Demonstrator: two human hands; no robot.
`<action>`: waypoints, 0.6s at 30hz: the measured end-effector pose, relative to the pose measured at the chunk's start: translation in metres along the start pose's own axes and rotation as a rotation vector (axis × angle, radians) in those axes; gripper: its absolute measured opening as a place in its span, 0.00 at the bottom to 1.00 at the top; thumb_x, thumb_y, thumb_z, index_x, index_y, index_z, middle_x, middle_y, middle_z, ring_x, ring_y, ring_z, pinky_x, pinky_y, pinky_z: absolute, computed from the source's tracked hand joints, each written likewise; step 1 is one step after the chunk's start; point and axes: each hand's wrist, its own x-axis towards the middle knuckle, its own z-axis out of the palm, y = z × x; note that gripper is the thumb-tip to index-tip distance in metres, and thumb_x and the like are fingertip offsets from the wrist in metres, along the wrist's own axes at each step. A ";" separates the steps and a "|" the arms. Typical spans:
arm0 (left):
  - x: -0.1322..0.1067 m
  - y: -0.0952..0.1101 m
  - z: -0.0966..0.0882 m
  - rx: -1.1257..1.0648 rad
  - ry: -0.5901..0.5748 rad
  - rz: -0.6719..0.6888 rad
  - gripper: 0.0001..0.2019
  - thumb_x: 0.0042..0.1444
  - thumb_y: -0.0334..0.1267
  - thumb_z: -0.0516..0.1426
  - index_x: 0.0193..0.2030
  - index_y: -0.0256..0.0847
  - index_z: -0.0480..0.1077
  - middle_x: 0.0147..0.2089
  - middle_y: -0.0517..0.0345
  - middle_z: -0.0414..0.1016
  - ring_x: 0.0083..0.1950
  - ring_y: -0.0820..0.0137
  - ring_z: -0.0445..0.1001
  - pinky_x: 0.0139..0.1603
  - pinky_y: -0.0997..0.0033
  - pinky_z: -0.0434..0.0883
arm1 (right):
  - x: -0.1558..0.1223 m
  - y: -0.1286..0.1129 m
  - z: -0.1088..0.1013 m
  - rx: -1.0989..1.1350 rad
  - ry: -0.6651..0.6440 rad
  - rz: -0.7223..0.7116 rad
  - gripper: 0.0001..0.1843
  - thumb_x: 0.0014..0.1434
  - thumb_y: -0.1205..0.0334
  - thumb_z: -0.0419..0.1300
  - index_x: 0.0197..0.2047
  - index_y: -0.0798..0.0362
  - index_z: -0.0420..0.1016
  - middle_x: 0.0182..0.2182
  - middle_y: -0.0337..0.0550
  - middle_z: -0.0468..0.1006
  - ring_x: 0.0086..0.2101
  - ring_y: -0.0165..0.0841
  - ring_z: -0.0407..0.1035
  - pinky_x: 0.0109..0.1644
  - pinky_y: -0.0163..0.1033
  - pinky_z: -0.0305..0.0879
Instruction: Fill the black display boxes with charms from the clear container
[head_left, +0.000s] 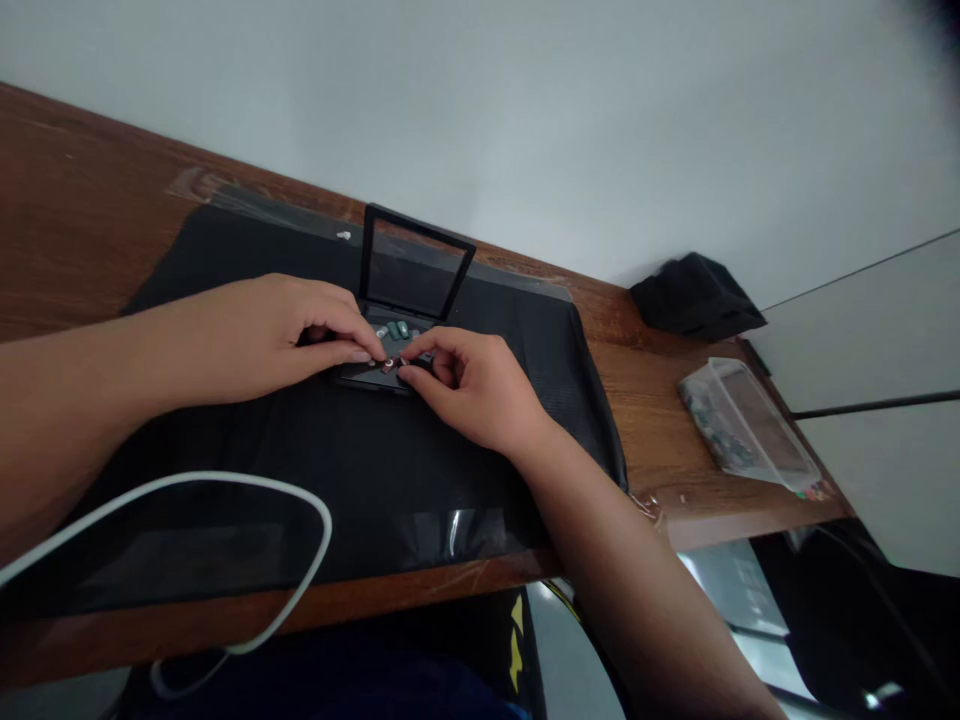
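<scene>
A shallow black display case [352,379] lies on a black mat [285,470], its framed see-through lid [416,268] tilted up at the back. Inside the case are several small glossy pieces, among them dark green ones [398,330] and a reddish-brown one [388,366] with a pale mark. My left hand [315,335] reaches in from the left, thumb and index finger pinched low over the case. From the right, my right hand [472,385] does the same beside the reddish-brown piece. Whatever sits between either pair of fingertips is too small to make out.
A white cable [225,476] loops across the mat's front left. On the wooden table [645,400] at right stand a clear plastic box [750,420] with small bagged items and a black object [696,295]. The wall [480,120] rises behind. A tiny white bit [343,235] lies behind my left hand.
</scene>
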 end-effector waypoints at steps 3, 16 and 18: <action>0.000 0.003 -0.002 0.027 0.032 -0.085 0.30 0.60 0.68 0.52 0.46 0.52 0.86 0.42 0.58 0.83 0.39 0.62 0.77 0.45 0.61 0.72 | 0.000 0.002 0.001 0.015 0.014 -0.014 0.08 0.66 0.59 0.69 0.45 0.53 0.86 0.24 0.30 0.70 0.26 0.26 0.61 0.34 0.35 0.53; 0.002 0.011 -0.004 0.100 0.030 -0.296 0.29 0.47 0.73 0.59 0.36 0.53 0.86 0.34 0.62 0.81 0.34 0.65 0.76 0.33 0.68 0.65 | 0.002 0.004 0.003 0.064 0.068 0.003 0.09 0.62 0.58 0.72 0.44 0.52 0.85 0.24 0.29 0.69 0.25 0.26 0.61 0.33 0.35 0.55; 0.002 0.014 -0.004 0.093 0.016 -0.300 0.28 0.48 0.72 0.59 0.36 0.53 0.87 0.34 0.62 0.81 0.34 0.65 0.76 0.33 0.68 0.65 | 0.002 0.003 0.004 0.058 0.072 0.006 0.08 0.62 0.58 0.71 0.43 0.52 0.85 0.24 0.29 0.70 0.25 0.26 0.61 0.34 0.35 0.55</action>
